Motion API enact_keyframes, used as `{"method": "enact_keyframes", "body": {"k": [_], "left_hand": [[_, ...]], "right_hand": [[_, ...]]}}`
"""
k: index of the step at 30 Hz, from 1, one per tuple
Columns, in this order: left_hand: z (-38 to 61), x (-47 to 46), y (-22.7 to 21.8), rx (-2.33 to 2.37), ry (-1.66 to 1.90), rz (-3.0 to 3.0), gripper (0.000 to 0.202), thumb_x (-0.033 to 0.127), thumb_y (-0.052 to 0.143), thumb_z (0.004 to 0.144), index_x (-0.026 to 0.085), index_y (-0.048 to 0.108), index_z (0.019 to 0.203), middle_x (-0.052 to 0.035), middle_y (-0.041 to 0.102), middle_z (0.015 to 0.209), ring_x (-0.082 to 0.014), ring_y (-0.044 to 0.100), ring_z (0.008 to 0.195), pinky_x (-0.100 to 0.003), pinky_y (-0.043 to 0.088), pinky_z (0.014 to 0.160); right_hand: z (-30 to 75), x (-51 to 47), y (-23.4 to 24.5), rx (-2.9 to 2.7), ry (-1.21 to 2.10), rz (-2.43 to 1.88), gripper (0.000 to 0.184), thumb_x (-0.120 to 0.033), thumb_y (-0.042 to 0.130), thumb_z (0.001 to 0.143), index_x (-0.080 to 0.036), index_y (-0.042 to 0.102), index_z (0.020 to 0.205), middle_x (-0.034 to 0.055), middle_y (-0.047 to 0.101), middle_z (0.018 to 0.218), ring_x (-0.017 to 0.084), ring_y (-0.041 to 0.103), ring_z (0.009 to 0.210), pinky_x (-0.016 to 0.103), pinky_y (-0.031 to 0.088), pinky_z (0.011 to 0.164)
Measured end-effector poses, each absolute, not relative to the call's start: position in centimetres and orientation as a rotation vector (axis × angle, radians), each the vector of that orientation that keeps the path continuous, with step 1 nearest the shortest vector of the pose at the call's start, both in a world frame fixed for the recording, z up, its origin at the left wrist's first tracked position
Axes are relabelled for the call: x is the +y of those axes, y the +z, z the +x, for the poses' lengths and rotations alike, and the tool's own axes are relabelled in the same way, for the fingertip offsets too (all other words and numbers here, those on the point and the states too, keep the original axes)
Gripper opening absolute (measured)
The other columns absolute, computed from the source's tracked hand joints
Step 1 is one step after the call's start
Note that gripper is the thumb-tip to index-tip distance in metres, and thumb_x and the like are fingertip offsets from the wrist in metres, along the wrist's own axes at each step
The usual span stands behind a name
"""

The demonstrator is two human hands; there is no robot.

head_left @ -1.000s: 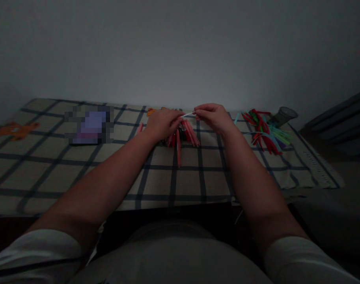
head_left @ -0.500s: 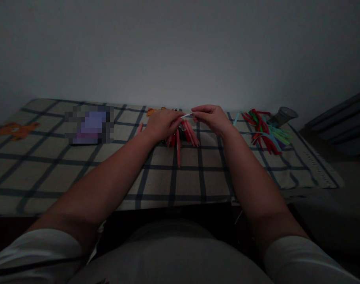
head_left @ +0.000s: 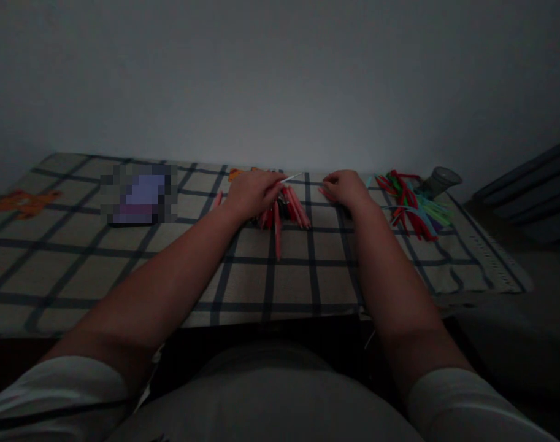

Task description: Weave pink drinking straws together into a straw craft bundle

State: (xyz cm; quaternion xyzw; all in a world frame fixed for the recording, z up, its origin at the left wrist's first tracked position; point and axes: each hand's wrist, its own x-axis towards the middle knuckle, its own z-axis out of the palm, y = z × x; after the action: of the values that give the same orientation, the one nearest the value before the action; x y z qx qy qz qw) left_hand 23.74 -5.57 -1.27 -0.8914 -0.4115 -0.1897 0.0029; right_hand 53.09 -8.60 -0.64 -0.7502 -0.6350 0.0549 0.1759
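Observation:
A thin white strip (head_left: 292,178) sticks out past the fingertips of my left hand (head_left: 253,191), which is closed on it. Beneath and beside that hand lies a bunch of pink and red sticks (head_left: 299,209), partly hidden by it, with one stick pointing towards me. My right hand (head_left: 346,187) is apart from the strip, low over the cloth to the right. Its fingers are loosely curled with a small gap at the thumb, and I see nothing between them.
Red, green and light-blue strips (head_left: 415,212) lie in a pile at the right, beside a clear cup (head_left: 440,179). An orange cut-out (head_left: 24,202) and a blurred phone-like object (head_left: 144,196) lie at the left. Behind my left hand is another orange piece (head_left: 236,174). A checked cloth (head_left: 192,288) covers the table.
My right hand has let go of the white strip's end and moved right, away from it. My left hand stays in place with the strip.

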Motion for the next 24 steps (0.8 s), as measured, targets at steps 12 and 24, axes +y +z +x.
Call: {"method": "enact_keyframes", "body": {"k": [12, 24], "left_hand": [[23.7, -5.6, -1.3, -1.287, -0.611, -2.797, 0.05, 0.037, 0.052, 0.121, 0.029, 0.081, 0.161, -0.0124, 0.089, 0.148, -0.0341, 0.081, 0.136, -0.044, 0.058, 0.109], [23.7, -5.8, -1.1, -1.294, -0.576, -2.79, 0.052, 0.04, 0.049, 0.12, 0.029, 0.081, 0.16, -0.0133, 0.089, 0.146, -0.0363, 0.08, 0.134, -0.045, 0.057, 0.104]], "right_hand": [[53.2, -8.2, -1.6, -1.809, 0.197, -2.192, 0.026, -0.04, 0.08, 0.109, -0.017, 0.091, 0.1, 0.0177, 0.091, 0.101, 0.032, 0.083, 0.096, 0.043, 0.064, 0.094], [50.5, -8.2, -0.3, -1.213, 0.889, -1.122, 0.03, -0.039, 0.093, 0.092, -0.029, 0.065, 0.093, -0.0013, 0.082, 0.093, 0.015, 0.08, 0.088, 0.027, 0.066, 0.085]]}}
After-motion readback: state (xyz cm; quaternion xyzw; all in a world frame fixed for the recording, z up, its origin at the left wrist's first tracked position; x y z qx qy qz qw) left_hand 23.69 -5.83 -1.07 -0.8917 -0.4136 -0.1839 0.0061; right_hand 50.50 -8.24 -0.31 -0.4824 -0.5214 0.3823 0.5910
